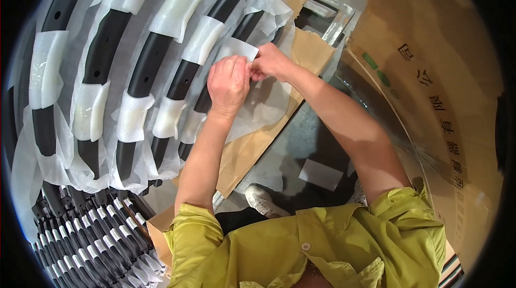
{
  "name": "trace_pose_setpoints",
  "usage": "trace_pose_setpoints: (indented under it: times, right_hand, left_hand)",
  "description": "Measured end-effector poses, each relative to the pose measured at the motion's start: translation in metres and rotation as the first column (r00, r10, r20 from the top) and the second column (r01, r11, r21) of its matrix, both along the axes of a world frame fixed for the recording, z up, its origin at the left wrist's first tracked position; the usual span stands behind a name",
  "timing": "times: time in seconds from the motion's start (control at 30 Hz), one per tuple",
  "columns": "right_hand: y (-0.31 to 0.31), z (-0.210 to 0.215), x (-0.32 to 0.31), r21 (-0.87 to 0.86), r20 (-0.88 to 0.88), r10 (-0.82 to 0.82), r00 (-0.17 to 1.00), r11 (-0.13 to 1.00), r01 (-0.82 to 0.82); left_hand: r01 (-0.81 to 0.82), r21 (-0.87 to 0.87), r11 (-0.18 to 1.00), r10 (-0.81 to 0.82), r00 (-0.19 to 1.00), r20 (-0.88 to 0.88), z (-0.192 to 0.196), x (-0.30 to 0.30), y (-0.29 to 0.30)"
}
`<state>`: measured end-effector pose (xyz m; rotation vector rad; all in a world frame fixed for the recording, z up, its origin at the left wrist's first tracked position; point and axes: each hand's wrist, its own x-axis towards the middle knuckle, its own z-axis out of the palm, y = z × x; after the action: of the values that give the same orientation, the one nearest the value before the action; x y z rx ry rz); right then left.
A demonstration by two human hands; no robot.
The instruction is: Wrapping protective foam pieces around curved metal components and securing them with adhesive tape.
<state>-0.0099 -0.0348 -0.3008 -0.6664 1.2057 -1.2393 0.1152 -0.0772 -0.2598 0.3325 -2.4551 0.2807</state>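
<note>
My left hand is closed, its fingers curled over a white foam sheet that lies around a curved black bar. From the right, my right hand pinches the same foam's edge, close beside the left fingers. The fingertips partly hide the foam between the hands. To the left, several similar black bars lie side by side with white foam sleeves around them. A thin white translucent sheet lies beneath and between the bars.
Brown cardboard lies under the bars' near side. A large cardboard box stands at the right. More foam-banded black bars are stacked at the lower left. A white sheet lies on the grey floor near my shoe.
</note>
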Motion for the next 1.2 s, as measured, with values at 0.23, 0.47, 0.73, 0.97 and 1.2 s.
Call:
trace_pose_setpoints:
  times: [0.23, 0.47, 0.73, 0.97, 1.2]
  right_hand:
    - [0.009, -0.015, -0.002, -0.038, 0.112, 0.001, 0.994, 0.999, 0.003]
    - [0.013, -0.019, 0.000, -0.050, 0.220, -0.012, 0.975, 0.998, 0.023]
    - [0.014, 0.022, 0.008, -0.058, 0.029, -0.083, 0.996, 0.995, 0.085]
    - [-0.015, 0.043, 0.007, -0.046, 0.005, -0.081, 0.997, 0.996, 0.081]
    - [-0.018, 0.052, -0.003, 0.025, 0.016, -0.004, 1.000, 1.000, 0.003]
  left_hand:
    - [-0.091, 0.024, 0.996, 0.092, 0.995, -0.025, -0.004, -0.002, -0.017]
    - [-0.243, -0.080, 0.967, 0.249, 0.966, 0.076, 0.001, -0.005, -0.010]
    - [-0.510, 0.224, 0.831, 0.433, 0.844, 0.316, 0.006, -0.005, -0.012]
    - [-0.389, 0.475, 0.790, 0.223, 0.903, 0.368, 0.009, 0.010, -0.024]
    - [-0.515, 0.661, 0.546, 0.329, 0.857, 0.396, 0.022, -0.002, -0.020]
